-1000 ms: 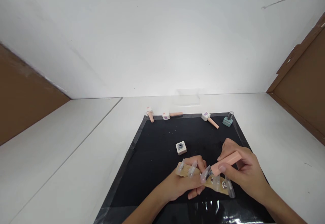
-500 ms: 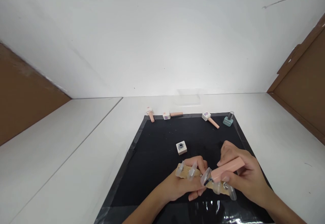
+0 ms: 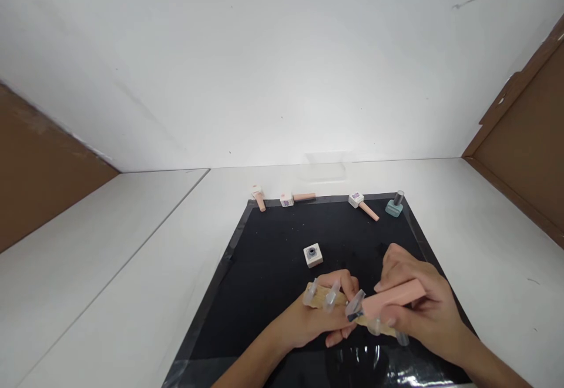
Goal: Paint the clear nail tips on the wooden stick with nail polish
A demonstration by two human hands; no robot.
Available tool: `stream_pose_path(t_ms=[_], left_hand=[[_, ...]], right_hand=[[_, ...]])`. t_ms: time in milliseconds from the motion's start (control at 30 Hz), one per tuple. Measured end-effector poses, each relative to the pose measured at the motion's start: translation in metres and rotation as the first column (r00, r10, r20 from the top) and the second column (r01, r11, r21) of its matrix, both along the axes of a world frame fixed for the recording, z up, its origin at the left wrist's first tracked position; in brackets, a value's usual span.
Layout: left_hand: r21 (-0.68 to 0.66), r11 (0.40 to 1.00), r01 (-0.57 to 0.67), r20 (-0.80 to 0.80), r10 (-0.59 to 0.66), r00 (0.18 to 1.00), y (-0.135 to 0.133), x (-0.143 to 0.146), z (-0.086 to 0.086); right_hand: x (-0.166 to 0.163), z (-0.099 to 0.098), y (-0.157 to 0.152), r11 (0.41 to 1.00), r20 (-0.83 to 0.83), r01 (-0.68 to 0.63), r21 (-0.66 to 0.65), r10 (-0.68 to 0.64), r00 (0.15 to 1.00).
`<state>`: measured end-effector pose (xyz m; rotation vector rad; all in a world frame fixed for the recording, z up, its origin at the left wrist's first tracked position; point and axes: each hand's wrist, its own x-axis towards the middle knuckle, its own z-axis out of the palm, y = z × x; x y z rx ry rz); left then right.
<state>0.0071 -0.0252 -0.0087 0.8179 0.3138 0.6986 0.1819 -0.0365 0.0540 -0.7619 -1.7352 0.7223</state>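
Observation:
My left hand [image 3: 315, 320] is closed around the middle of a pale wooden stick [image 3: 321, 299] that bears several clear false nail tips [image 3: 332, 296]. In my right hand [image 3: 434, 309], thumb and fingers pinch the long pink cap of a nail polish brush [image 3: 393, 298]. Its dark bristles lie against a nail tip [image 3: 356, 303] near the middle of the stick, where dark polish shows. My right fingers partly cover the stick's right end. Just beyond my left hand, an uncapped white nail polish bottle [image 3: 313, 255] stands upright with its dark neck showing.
Along the far edge of the black mat [image 3: 264, 259] lie white polish bottles with pink caps [image 3: 257, 196], [image 3: 287, 199], [image 3: 356, 200]. A teal bottle with a grey cap [image 3: 394, 207] is at the far right. Behind the mat is a clear tray [image 3: 326, 172]. Brown cardboard [image 3: 524, 135] borders the right.
The brush has shifted slightly left and lower along the nail tip, with my right hand turning a little. My left hand keeps the stick nearly still. The whole view has shifted slightly.

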Motion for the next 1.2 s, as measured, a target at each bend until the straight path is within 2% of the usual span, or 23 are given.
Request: stream_pose_path(t_ms=[167, 333, 500, 633, 833, 1100, 1200], left_hand=[[-0.001, 1.0, -0.011, -0.008, 0.011, 1.0, -0.001, 0.001, 0.002], [-0.027, 0.999, -0.019, 0.032, 0.02, 0.999, -0.002, 0.002, 0.004], [-0.053, 0.998, -0.025, 0.071, 0.028, 0.997, -0.004, 0.005, 0.008], [-0.071, 0.997, -0.007, 0.061, 0.012, 0.998, -0.004, 0.005, 0.009], [-0.077, 0.997, -0.002, 0.061, 0.007, 0.998, -0.003, 0.005, 0.006], [-0.036, 0.999, 0.005, 0.098, -0.002, 0.995, -0.003, 0.006, 0.004], [-0.038, 0.999, 0.015, 0.091, -0.011, 0.996, -0.003, 0.003, 0.004]], right_hand=[[-0.001, 0.002, 0.0, 0.994, 0.063, 0.102, 0.042, -0.105, 0.993], [0.005, 0.002, 0.0, 0.984, 0.0, 0.177, 0.018, -0.177, 0.984], [0.011, -0.004, -0.002, 0.987, -0.134, 0.142, -0.077, -0.151, 0.979], [0.008, -0.005, -0.003, 0.991, -0.129, 0.095, -0.094, -0.107, 0.986], [-0.001, 0.003, -0.005, 0.998, 0.027, 0.052, 0.028, -0.053, 0.998], [0.002, 0.006, -0.002, 0.971, 0.126, 0.174, 0.161, -0.195, 0.973], [0.002, 0.005, -0.001, 0.962, 0.114, 0.209, 0.177, -0.231, 0.966]])
